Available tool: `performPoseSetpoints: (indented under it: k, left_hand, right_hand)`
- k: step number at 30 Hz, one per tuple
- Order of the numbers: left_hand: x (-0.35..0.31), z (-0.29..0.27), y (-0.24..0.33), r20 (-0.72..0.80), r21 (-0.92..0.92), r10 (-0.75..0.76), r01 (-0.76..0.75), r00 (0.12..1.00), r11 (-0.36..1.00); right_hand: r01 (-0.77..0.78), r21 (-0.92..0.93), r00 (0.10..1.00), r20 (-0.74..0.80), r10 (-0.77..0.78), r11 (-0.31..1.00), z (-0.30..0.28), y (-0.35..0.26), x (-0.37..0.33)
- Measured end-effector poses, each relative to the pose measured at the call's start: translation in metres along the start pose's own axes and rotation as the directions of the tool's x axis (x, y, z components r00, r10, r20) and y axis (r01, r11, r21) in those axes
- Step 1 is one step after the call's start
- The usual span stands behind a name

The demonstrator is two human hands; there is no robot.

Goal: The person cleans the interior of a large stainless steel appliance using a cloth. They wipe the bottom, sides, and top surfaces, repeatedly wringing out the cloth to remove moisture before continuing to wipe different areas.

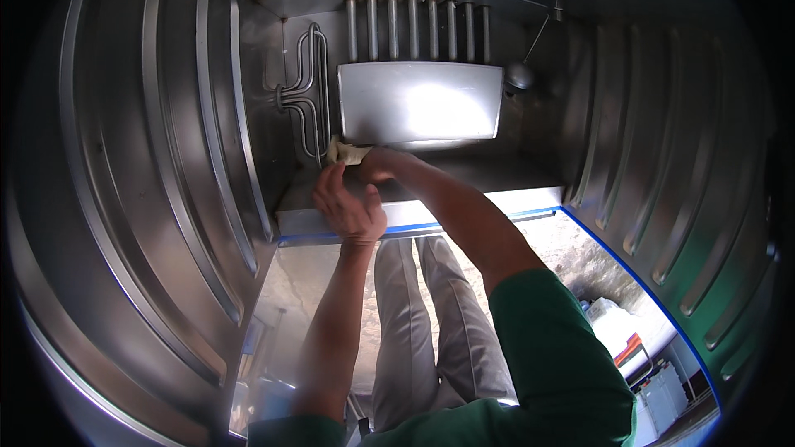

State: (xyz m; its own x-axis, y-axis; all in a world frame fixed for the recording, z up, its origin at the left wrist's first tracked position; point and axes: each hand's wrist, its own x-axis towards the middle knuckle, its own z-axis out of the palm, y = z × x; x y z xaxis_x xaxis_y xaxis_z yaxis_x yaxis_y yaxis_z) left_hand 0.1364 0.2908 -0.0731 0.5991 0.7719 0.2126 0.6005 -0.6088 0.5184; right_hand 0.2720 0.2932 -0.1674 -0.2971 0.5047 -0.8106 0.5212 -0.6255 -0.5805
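Note:
In my right hand [378, 165] is a pale yellowish cloth [352, 154], held low beside the bent metal heating tubes [318, 128] on the left of the metal box. The fingers of that hand are partly turned away from view. My left hand [349, 207] is just nearer to me, over the front lip [414, 213] of the box floor. Its thumb and fingers are spread, and nothing shows in it. Behind the cloth, a shiny tilted metal plate [381, 99] leans in front of a row of upright metal pipes [412, 31].
Ribbed steel walls rise on the left [178, 116] and the right [638, 132]. A round metal float [519, 77] hangs on a thin rod at the right rear. Blue edging [629, 269] borders the opening. Outside lie a white bag [617, 327] and a pale boxy object [662, 393].

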Motion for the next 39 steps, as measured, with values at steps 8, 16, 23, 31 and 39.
performPoseSetpoints:
  k: [8, 16, 23, 31, 39]
  left_hand:
    - [0.002, -0.002, 0.003, 0.06, -0.006, -0.03, 0.03, 0.998, 1.0]
    - [0.004, -0.004, 0.003, 0.088, 0.006, -0.022, 0.022, 0.996, 1.0]
    - [0.002, 0.0, 0.001, 0.044, 0.005, -0.005, 0.005, 0.999, 1.0]
    - [0.002, 0.002, -0.001, 0.062, -0.024, 0.028, -0.026, 0.998, 0.999]
    - [0.005, 0.002, 0.001, 0.058, -0.021, 0.013, -0.012, 0.998, 1.0]
  right_hand:
    - [0.0, -0.169, 0.985, -0.172, -0.03, 0.986, 0.003, 0.048, -0.023]
    - [-0.232, -0.405, 0.964, -0.218, 0.153, 0.884, -0.006, 0.079, -0.083]
    - [0.098, -0.384, 0.948, -0.246, -0.204, 0.918, -0.006, 0.064, -0.104]
    - [0.042, -0.115, 0.999, 0.037, -0.038, 0.993, -0.011, 0.075, -0.06]
    - [-0.207, -0.074, 0.978, 0.003, 0.208, 0.976, -0.014, 0.141, -0.091]
